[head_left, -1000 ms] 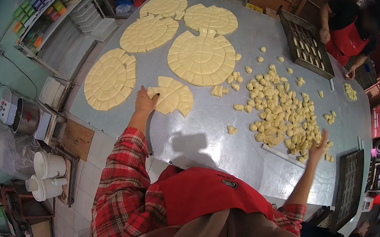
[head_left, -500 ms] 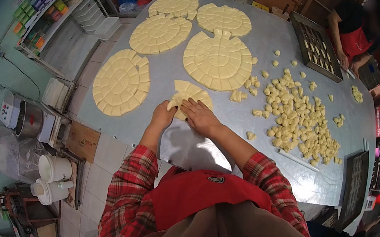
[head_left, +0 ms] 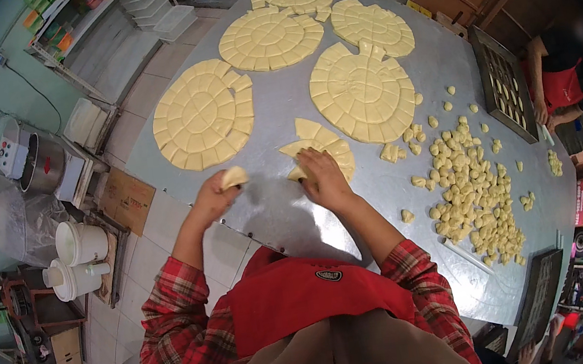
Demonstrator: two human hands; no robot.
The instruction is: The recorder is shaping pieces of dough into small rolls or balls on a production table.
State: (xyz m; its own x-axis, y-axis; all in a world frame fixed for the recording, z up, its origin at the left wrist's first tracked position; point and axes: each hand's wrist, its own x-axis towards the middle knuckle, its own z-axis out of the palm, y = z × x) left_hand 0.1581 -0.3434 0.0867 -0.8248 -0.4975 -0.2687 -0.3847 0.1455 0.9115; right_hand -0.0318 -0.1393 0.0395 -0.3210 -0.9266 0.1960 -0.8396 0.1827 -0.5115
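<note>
My left hand (head_left: 213,198) is raised near the table's left edge, its fingers closed around a pale yellow piece of dough (head_left: 235,177). To the right, my right hand (head_left: 326,179) has its fingers curled over the edge of a partly used dough round (head_left: 332,147), gripping dough there. A bit of dough (head_left: 296,174) shows beside its fingertips; whether it is joined to the round is hidden. Beyond my hands lie larger flat dough rounds scored into segments, the nearest being one at left (head_left: 203,116) and one at right (head_left: 362,92).
Many small dough balls (head_left: 473,191) are heaped on the metal table (head_left: 270,104) to the right, with a white rod (head_left: 468,256) by them. A dark tray of shaped pieces (head_left: 502,84) sits at the far right, near a co-worker in red (head_left: 562,87). White buckets (head_left: 81,241) stand at left.
My left hand has come away from the small dough round, moving left and toward me with a dough piece. My right hand stays at the round. The whole view has shifted slightly.
</note>
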